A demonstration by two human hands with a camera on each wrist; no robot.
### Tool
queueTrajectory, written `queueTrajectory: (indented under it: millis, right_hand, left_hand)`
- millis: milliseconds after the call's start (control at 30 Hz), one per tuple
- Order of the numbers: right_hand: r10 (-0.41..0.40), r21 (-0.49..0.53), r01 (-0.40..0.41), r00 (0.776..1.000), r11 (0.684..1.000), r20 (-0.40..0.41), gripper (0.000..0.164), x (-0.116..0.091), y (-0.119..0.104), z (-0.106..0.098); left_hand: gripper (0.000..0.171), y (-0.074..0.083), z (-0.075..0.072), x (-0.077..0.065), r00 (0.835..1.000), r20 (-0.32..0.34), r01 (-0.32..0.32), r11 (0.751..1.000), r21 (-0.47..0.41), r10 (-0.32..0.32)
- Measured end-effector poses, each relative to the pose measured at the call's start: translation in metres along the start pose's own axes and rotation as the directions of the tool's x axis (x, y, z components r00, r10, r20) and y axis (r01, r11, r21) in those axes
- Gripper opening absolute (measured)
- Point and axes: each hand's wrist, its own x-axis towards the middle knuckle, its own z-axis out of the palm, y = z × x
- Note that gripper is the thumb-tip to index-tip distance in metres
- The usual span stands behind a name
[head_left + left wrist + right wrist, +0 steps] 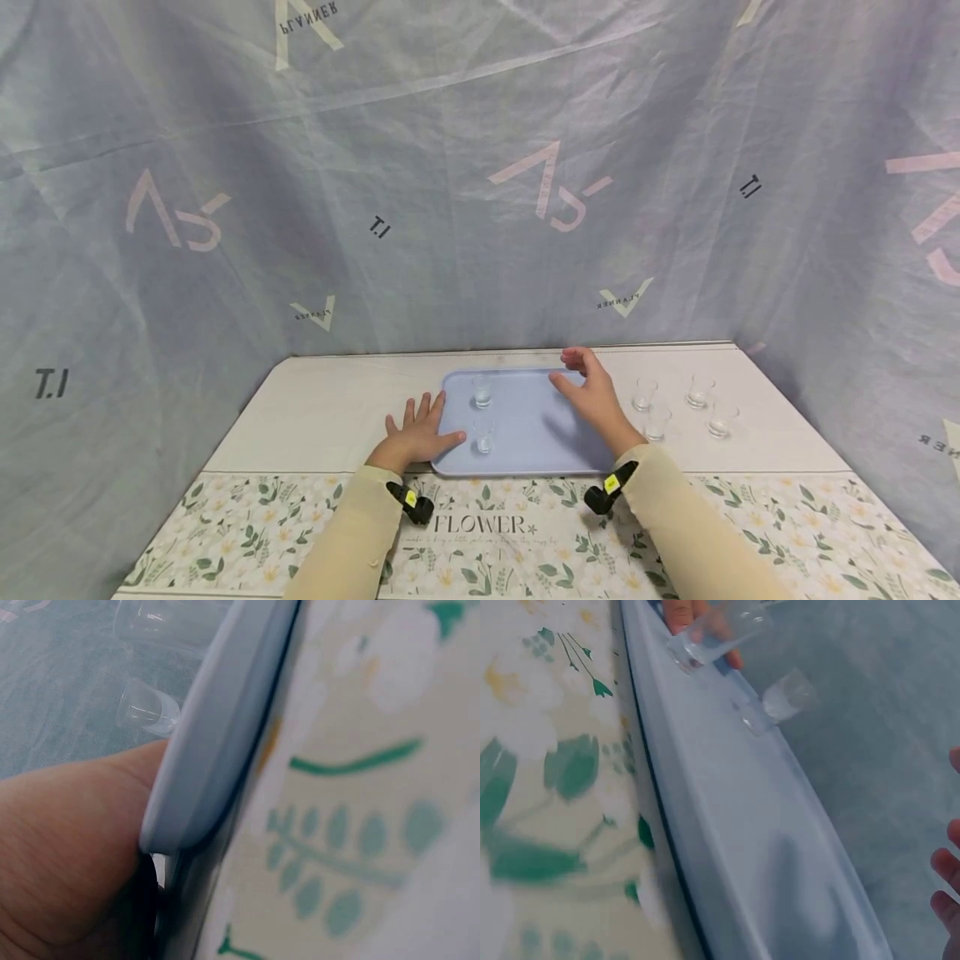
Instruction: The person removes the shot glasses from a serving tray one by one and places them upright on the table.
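Pale blue tray (521,425): flat on the table (322,417), near rim beside the flower-patterned strip (255,533). Upright on its left half, a far glass (482,398) by the far edge and a near glass (484,443) towards the near edge. At the left edge, left hand (415,439), fingers straight and spread, thumb across the rim. Over the far right corner, right hand (595,400), fingers loosely curved and parted from the thumb. On the table to the right, four more glasses (657,427). Behind the table's far edge, printed grey curtain (450,275).
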Motion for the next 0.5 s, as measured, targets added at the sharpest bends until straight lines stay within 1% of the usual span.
queueTrajectory:
  millis: [200,267,400,500]
  right_hand:
    - [0.023,0.019,-0.025,0.995,1.0,0.095,0.05,0.008,0.0,0.032]
    - [0.037,0.033,-0.041,0.992,0.999,0.123,0.052,0.01,-0.001,0.042]
    - [0.075,0.047,-0.084,0.981,0.995,0.177,0.056,0.01,-0.001,0.06]
    - [0.105,0.055,-0.119,0.973,0.991,0.204,0.056,0.009,-0.001,0.072]
  left_hand:
    - [0.1,-0.003,0.002,0.003,1.0,-0.006,0.005,1.0,-0.002,-0.005]
    - [0.099,-0.004,0.003,0.004,1.0,-0.01,0.003,1.0,0.004,-0.003]
    - [0.097,-0.008,0.008,0.011,1.0,-0.014,0.006,1.0,0.016,-0.005]
    - [0.096,-0.008,0.008,0.011,1.0,-0.016,0.008,1.0,0.016,-0.007]
